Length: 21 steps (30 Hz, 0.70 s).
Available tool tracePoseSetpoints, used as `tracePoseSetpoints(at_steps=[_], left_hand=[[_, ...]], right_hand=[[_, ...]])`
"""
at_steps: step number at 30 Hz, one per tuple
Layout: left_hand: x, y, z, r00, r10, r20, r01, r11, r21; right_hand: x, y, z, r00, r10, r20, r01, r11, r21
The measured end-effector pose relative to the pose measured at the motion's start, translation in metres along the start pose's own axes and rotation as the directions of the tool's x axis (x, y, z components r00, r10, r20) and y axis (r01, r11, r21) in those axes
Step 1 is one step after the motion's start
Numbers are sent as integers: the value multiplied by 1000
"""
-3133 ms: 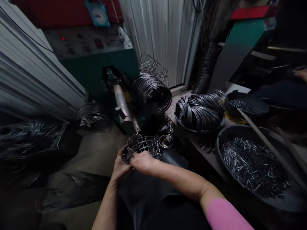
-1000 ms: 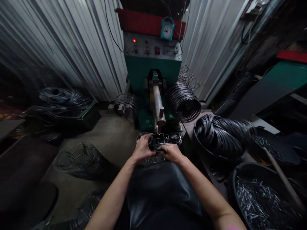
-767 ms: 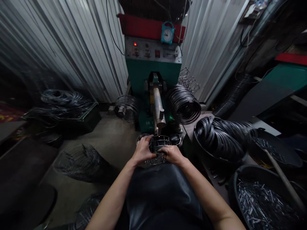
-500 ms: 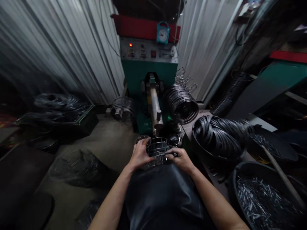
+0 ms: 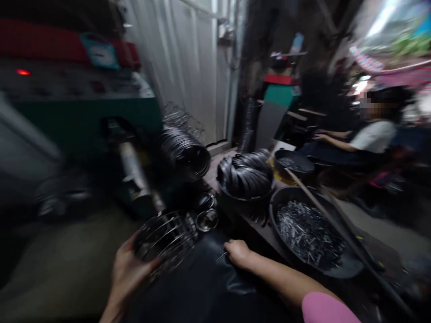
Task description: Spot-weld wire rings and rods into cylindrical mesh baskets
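Note:
My left hand [image 5: 129,269] is closed around the near left side of a round wire frame [image 5: 173,233], made of rings joined by short cross wires. Low over the dark apron on my lap, my right hand [image 5: 238,253] is closed, and a thin short metal wire [image 5: 221,256] sticks out of its fingers. The right hand is apart from the frame. Just beyond the frame points the metal arm [image 5: 134,172] of a green machine [image 5: 90,121]. Two small round metal dishes lie right of the frame, the nearer dish [image 5: 207,220] with a shiny rim. Motion blurs the view.
A coil of wire rings [image 5: 183,154] hangs by the machine. To the right stand a tub heaped with dark rings [image 5: 245,175] and a wide basin [image 5: 274,211] of short metal pieces, with a long pole [image 5: 313,193] slanting across it. Another person [image 5: 367,134] sits at the far right.
The view has swung right. My right hand has left the wire frame and moved right and down, a short wire in its fingers. The left hand still holds the frame, now tilted.

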State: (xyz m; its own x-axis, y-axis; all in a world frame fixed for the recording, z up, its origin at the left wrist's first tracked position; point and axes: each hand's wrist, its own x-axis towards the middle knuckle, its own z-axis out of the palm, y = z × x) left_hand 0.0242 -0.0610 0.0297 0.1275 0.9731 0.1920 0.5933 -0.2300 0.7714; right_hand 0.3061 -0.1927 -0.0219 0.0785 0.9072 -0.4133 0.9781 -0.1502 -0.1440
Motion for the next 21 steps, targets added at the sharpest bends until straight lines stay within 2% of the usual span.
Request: tracePoseSetpoints(at_steps=[3, 6, 8, 10, 12, 15, 17, 19, 21], left_hand=[[-10, 9, -3, 997, -78, 8, 78, 973, -219], [-19, 12, -8, 983, -175, 60, 184, 890, -418], [-26, 12, -10, 973, -206, 101, 229, 838, -495], [-32, 10, -11, 967, -215, 134, 253, 805, -536], [-36, 7, -11, 966, -210, 150, 258, 787, -561], [-39, 1, -9, 965, -214, 149, 260, 766, -587], [-40, -1, -6, 965, -217, 146, 261, 756, -600], [-42, -3, -4, 965, -220, 143, 262, 759, -596], [-44, -3, -3, 964, -226, 138, 264, 767, -584]], right_hand=[[2, -4, -2, 1000, -31, -6, 30, 996, -81], [5, 0, -4, 999, -37, 1, 37, 995, -96], [6, 7, -5, 998, -65, -4, 65, 998, -5], [6, 15, -3, 994, -89, -58, 98, 979, 176], [8, 22, 2, 987, -79, -140, 133, 890, 435], [11, 27, 11, 978, 16, -206, 158, 587, 794], [12, 27, 18, 965, 105, -242, 175, 432, 885], [13, 26, 25, 939, 153, -309, 223, 414, 883], [15, 25, 30, 924, 134, -359, 261, 465, 846]])
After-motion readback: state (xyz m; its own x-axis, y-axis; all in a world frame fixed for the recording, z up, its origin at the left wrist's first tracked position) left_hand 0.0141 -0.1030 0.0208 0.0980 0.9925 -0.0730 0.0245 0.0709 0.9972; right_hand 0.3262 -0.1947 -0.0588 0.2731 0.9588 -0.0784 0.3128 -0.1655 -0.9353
